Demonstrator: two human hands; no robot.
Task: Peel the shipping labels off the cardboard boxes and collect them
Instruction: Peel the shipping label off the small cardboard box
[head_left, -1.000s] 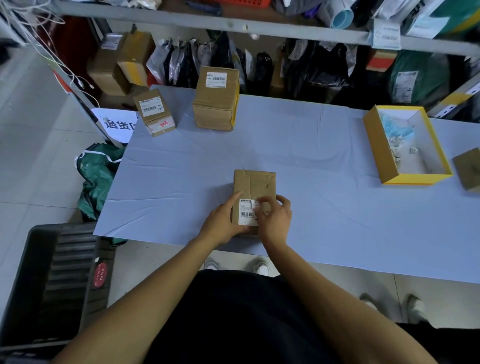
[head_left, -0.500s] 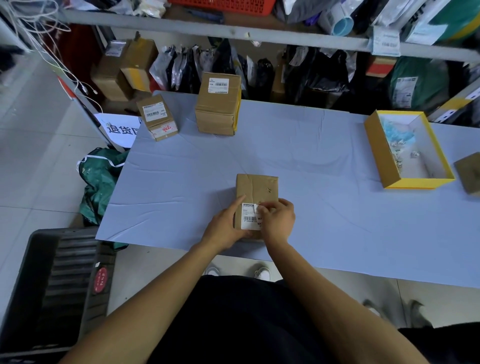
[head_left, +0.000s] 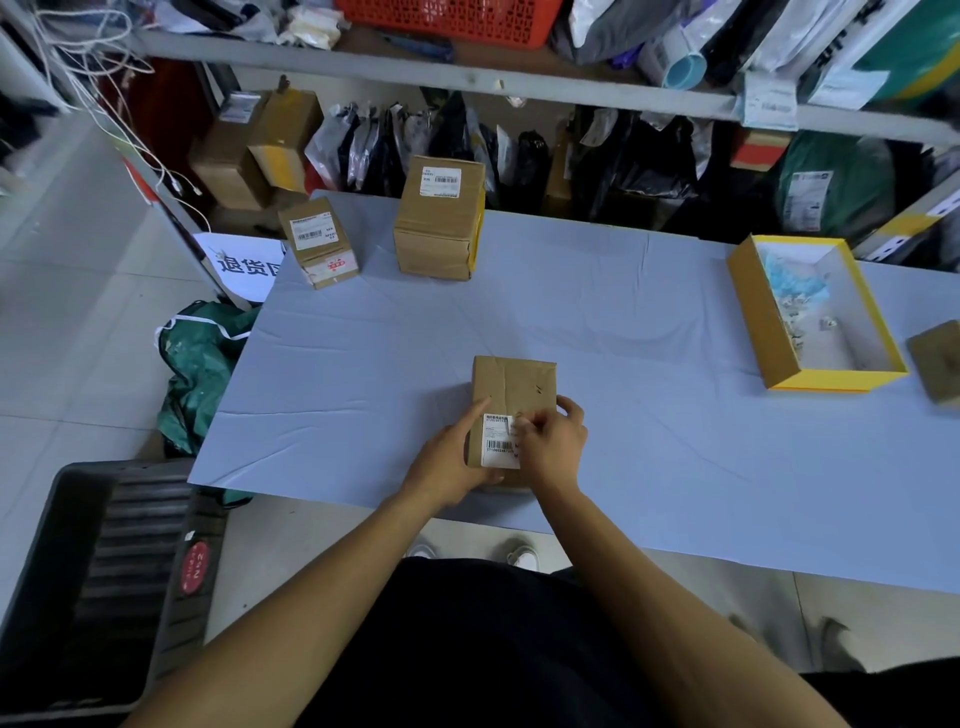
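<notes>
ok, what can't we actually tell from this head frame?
- Label on the near box: its right part sits under the right hand, so how far it is peeled is unclear. Print too small to read.
- Left hand: its fingers go behind the box side, grip hidden.
- Brown box at the right: cut by the frame edge.
- Yellow tray contents: too blurred to identify.
</notes>
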